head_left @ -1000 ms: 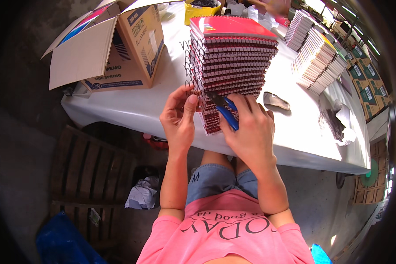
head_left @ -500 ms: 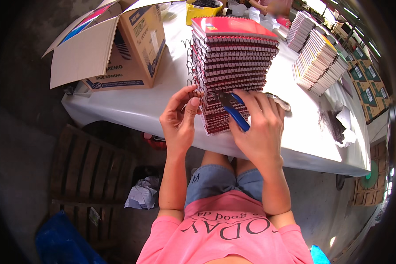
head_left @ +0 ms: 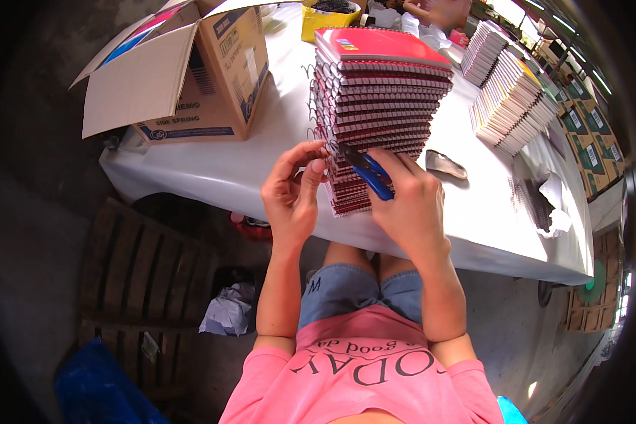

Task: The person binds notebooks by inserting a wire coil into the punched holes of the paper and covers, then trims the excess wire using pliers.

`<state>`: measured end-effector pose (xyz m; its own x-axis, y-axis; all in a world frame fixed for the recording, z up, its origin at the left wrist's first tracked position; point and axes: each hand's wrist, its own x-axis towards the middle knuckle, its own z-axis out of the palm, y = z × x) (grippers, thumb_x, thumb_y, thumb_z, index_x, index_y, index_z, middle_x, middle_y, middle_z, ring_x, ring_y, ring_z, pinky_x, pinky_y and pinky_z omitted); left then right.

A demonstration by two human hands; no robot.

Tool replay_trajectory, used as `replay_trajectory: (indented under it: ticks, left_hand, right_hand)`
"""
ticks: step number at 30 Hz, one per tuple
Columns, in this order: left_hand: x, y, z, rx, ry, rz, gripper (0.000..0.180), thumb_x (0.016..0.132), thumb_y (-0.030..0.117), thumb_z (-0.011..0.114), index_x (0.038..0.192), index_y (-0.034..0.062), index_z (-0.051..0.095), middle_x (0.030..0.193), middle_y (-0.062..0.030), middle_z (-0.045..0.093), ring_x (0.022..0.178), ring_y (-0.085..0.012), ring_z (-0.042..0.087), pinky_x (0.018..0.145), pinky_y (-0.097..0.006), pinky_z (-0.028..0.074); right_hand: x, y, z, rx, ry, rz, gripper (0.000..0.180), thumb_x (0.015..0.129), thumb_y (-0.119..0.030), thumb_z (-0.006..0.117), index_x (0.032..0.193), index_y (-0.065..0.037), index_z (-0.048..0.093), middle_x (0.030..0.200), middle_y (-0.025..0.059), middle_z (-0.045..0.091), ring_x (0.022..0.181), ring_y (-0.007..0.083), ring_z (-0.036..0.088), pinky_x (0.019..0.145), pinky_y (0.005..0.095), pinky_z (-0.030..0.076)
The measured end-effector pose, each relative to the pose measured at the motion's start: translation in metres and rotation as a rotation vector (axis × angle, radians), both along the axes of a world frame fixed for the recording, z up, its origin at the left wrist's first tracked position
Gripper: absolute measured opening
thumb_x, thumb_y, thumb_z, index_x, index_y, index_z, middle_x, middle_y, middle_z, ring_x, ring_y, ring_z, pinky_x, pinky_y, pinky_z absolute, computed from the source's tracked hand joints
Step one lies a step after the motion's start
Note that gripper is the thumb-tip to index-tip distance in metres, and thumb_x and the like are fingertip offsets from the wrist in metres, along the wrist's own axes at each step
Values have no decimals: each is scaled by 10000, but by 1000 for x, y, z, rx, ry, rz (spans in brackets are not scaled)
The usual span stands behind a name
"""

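Note:
A tall stack of red-covered spiral notebooks [head_left: 381, 92] stands at the table's near edge, with loose wire coil ends [head_left: 312, 106] sticking out along its left side. My right hand [head_left: 411, 198] is closed around the blue handles of a pair of cutting pliers [head_left: 366, 172]. The pliers' dark jaws point left, at a coil end low on the stack. My left hand [head_left: 293, 187] is at the stack's left side, thumb and fingers pinched close to that coil end. Whatever lies between those fingertips is too small to make out.
On the white-covered table [head_left: 191, 173] a cardboard box [head_left: 219, 78] with raised flaps stands at the left. More notebook stacks [head_left: 516, 102] are at the right. A small dark pouch-like item [head_left: 446, 166] lies beside the red stack. A yellow container [head_left: 325, 21] and another person [head_left: 442, 10] are at the back.
My right hand and the pliers have shifted slightly left, and the handles look closer together. The small dark item at the right now shows more fully. My left hand has barely moved.

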<state>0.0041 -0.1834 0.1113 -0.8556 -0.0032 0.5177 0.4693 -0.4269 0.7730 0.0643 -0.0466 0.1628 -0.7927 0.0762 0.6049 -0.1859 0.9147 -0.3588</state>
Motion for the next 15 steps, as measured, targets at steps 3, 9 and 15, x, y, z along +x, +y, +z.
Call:
replay_trajectory:
  ticks: [3, 9, 15]
  left_hand:
    - [3, -7, 0, -53, -4, 25, 221, 896, 39, 619, 1108, -23, 611, 941, -50, 637, 803, -83, 575, 684, -211, 477]
    - [8, -26, -8, -61, -92, 80, 208, 912, 93, 611, 1089, -15, 626, 944, -52, 648, 826, -94, 594, 705, -232, 487]
    - [12, -67, -39, 55, -337, 321, 247, 922, 131, 603, 1130, -3, 607, 970, -49, 651, 863, -97, 603, 754, -226, 474]
  right_hand:
    - [-1, 4, -4, -42, 64, 50, 361, 679, -84, 718, 1028, -123, 633, 884, 68, 634, 706, 304, 644, 680, 400, 513]
    - [0, 6, -6, 29, 68, 33, 311, 725, -48, 719, 1025, -43, 639, 888, 108, 642, 715, 273, 643, 638, 348, 507]
    - [8, 5, 4, 197, 31, -46, 413, 684, -47, 696, 1088, -81, 617, 940, 76, 607, 865, 285, 598, 808, 398, 452]
